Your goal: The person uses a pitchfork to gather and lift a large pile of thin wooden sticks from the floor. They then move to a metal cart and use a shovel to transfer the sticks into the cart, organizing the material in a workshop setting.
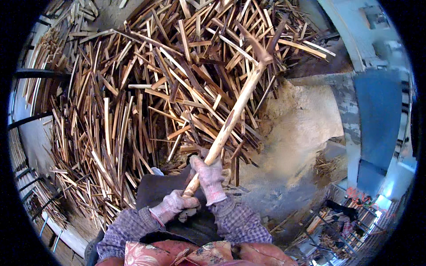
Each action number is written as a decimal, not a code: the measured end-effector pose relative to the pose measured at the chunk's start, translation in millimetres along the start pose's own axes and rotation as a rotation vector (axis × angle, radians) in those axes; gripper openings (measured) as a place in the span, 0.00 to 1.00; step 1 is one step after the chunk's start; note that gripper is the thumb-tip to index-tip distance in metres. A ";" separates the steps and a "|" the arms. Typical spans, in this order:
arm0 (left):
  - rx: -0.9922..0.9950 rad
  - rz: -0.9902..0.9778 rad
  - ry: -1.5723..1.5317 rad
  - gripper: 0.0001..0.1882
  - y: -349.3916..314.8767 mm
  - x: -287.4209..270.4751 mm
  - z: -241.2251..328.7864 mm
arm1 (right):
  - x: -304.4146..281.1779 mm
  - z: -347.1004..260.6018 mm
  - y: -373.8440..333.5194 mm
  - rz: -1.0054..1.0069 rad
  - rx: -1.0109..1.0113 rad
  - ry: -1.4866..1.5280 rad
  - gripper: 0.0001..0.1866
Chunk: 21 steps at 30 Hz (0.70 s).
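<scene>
A long pale wooden pole (233,115) slants from my lap up and to the right, with a brown forked head (262,55) whose two prongs spread over the wood pile. My left hand (173,206), in a worn whitish glove, wraps the pole's near end. Farther up, my right hand (209,177), gloved in the same way, is closed round the shaft. Beneath the head and shaft lies a big heap of thin wooden strips (177,93), tangled at all angles. Whether the prongs touch the strips, I cannot tell.
Bare dusty ground (301,119) stretches right of the heap, bordered by a low concrete ledge (348,106). A blue panel (377,119) stands beyond it. Dark metal bars (42,74) jut in at the left. Another person (346,224) is at the lower right among sticks.
</scene>
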<state>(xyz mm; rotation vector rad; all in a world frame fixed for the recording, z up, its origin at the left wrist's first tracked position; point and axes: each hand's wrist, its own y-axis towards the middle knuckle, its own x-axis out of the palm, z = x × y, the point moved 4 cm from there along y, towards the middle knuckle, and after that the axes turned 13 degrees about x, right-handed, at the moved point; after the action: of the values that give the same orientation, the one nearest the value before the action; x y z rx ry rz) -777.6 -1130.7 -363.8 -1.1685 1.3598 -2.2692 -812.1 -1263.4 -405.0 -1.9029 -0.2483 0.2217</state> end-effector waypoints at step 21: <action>-0.098 0.077 0.417 0.14 -79.0 -52.9 -40.6 | 18.3 -108.7 88.5 -0.010 -0.281 -0.009 0.12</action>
<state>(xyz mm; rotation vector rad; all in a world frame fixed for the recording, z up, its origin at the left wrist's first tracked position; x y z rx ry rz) -759.2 -1033.0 -335.3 -0.6718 1.6430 -2.5065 -759.2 -1385.6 -452.6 -2.1783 -0.3080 0.1965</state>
